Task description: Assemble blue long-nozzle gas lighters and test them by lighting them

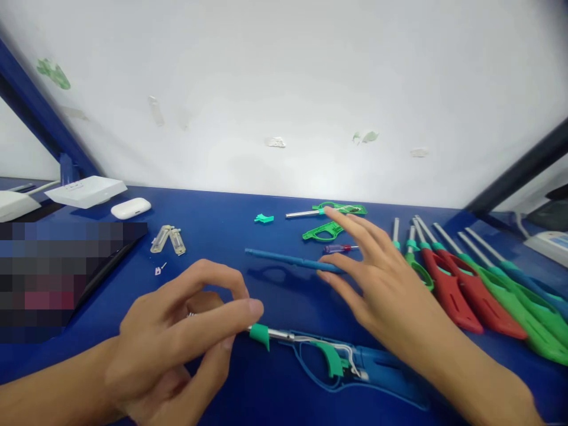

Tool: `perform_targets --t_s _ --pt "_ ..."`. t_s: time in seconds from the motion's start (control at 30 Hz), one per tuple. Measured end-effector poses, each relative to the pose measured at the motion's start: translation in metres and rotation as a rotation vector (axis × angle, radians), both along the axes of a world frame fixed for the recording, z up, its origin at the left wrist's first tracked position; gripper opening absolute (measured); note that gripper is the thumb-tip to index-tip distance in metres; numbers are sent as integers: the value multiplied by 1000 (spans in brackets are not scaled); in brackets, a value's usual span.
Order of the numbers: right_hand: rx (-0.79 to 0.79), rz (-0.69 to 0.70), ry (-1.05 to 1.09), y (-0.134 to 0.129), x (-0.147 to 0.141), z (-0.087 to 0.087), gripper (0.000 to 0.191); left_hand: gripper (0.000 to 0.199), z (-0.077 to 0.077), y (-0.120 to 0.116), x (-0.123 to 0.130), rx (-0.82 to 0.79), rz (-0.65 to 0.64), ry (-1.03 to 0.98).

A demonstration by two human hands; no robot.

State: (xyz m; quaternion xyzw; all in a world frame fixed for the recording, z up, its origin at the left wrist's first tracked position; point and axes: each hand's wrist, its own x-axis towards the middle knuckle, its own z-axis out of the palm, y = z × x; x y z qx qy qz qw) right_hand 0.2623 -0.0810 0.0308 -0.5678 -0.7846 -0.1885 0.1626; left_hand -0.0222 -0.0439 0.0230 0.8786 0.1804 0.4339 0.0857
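My left hand (186, 343) is closed around the metal tube of an opened blue gas lighter (386, 376); the fingers hide most of the tube. A green collar (260, 335) shows just past the fingertips. Inside the blue half casing sit a green trigger (332, 360) and white wires (351, 354). My right hand (368, 272) pinches one end of the other blue casing half (284, 258), lifted above the table and seen edge-on, its shadow below.
Several red, green and blue lighters (452, 290) lie at the right. Behind are green casing parts (326, 231), a metal tube (304, 214), a small green trigger (264, 219) and a screwdriver (337, 248). Clear fuel tanks (177, 241) and a white case (131, 208) are at the left.
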Motion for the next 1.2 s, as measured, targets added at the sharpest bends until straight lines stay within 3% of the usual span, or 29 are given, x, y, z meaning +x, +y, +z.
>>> perform_targets --t_s 0.23,0.43,0.6,0.8,1.0,1.1,1.2 --pt "20 -73 189 -40 18 9 30 45 -9 -9 -6 -7 72 27" --pt "14 -156 348 -50 26 10 26 48 3 14 5 124 -158 204" --pt "-107 -178 408 -33 14 -8 25 38 1 22 15 64 -135 171" --pt "-15 -198 323 -15 11 -14 27 34 0 22 14 -17 -118 215" --pt "6 -148 238 18 11 1 22 34 -1 21 16 -45 -173 182" --pt "-67 -74 184 45 -15 16 17 36 0 17 15 -42 -204 112" --pt "-195 42 107 73 -61 32 12 37 -2 8 13 1 -255 73"
